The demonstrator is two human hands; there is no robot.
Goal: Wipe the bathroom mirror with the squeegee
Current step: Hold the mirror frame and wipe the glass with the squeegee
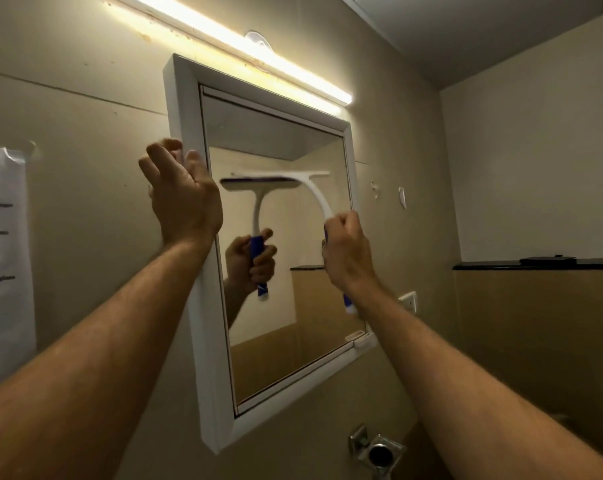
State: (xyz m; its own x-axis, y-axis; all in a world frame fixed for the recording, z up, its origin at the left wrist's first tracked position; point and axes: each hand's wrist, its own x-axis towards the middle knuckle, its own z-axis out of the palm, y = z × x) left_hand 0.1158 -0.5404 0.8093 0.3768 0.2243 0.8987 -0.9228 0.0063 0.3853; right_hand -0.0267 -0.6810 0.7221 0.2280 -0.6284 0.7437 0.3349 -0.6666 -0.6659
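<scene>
Two bare hands were raised to one white-framed mirror [328, 306] on the beige wall. The right hand [347, 252] was closed in a fist around the blue grip of the single squeegee [314, 192], whose white neck curved up to a blade lying level against the upper part of the glass. The left hand [182, 199] rested on the mirror's left frame edge, fingers loosely spread and holding nothing. One lit tube lamp [244, 50] ran above the frame. One printed paper sheet [2, 251] hung on the wall at far left, and one metal fitting [378, 450] sat below the mirror.
</scene>
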